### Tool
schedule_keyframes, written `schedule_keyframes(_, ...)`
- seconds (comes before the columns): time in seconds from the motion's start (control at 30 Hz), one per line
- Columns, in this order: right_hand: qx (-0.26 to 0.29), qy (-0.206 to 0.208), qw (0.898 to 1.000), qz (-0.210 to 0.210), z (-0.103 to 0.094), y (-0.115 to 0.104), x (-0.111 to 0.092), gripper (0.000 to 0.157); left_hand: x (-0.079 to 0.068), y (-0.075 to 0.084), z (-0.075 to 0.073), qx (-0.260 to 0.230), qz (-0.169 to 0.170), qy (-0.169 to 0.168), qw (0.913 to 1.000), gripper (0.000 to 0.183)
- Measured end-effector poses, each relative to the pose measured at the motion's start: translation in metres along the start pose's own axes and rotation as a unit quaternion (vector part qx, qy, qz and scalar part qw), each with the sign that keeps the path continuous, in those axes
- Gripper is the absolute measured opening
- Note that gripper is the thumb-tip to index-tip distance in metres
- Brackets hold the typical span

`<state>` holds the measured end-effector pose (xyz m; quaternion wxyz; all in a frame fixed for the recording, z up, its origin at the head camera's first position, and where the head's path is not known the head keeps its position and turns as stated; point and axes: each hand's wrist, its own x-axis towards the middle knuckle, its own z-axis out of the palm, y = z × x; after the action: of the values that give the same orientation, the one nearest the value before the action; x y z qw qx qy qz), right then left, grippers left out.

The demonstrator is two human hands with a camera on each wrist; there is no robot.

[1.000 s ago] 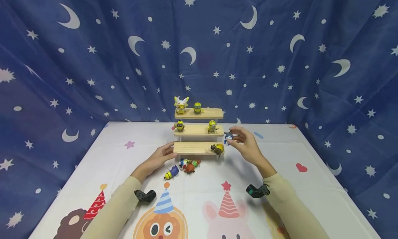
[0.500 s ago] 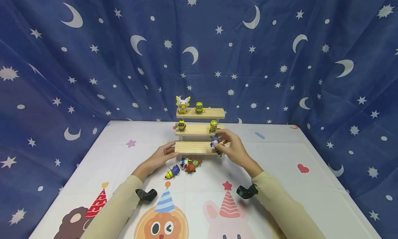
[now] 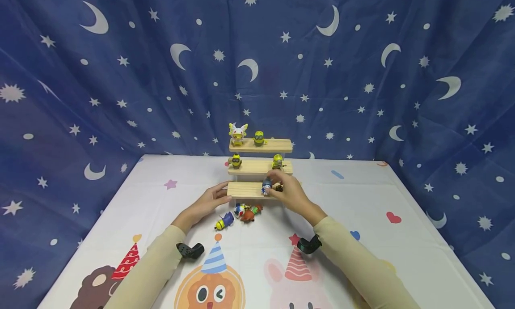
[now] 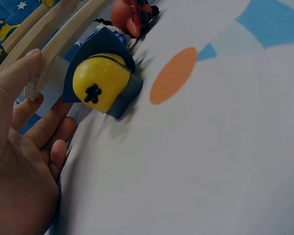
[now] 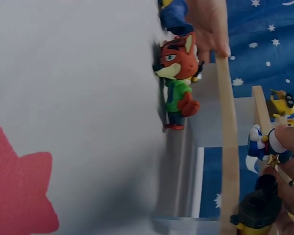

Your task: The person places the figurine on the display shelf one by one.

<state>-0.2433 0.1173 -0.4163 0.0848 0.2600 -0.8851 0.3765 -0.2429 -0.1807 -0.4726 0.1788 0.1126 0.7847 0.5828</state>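
My right hand [image 3: 297, 196] pinches a small blue-and-white figurine [image 3: 266, 188] with a dark hat between thumb and fingers, over the right half of the bottom board of a three-tier wooden display shelf [image 3: 243, 191]. A yellow figurine with a black top [image 5: 257, 210] is at that board's right end, partly behind the hand in the head view. At the left end, my left hand [image 3: 206, 207] grips the bottom board, thumb at its front edge and fingers below. A yellow figurine in a blue cape [image 4: 100, 81] lies on the table near the left fingers.
A fox figurine [image 5: 179, 73] and a blue-white-red figurine [image 3: 240, 210] lie before the shelf. On the middle board [image 3: 255, 167] two yellow figurines stand apart; the top board [image 3: 279, 145] bears a white-and-yellow figurine [image 3: 238, 133] and a green-and-yellow one [image 3: 259, 139]. A starry blue curtain [image 3: 342, 99] hangs behind.
My right hand has carried the blue-and-white figurine leftward from beside the shelf to over the bottom board, partly covering the yellow figurine there. The left hand keeps its grip on the board.
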Motion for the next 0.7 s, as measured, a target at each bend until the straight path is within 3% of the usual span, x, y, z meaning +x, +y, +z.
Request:
schedule_keyframes(0.27,-0.011,-0.012,1.0,0.022,0.0037,0.0034,0.0025,0.042,0.0009,0.0003,-0.0005,0.002,0.001,-0.005,1.0,0.081)
schedule_keyframes(0.7,-0.011,-0.028,0.999,0.011,0.0025,0.0026,0.0029,0.047,-0.0003,0.0007,0.0,-0.001,0.0,-0.002,1.0,0.08)
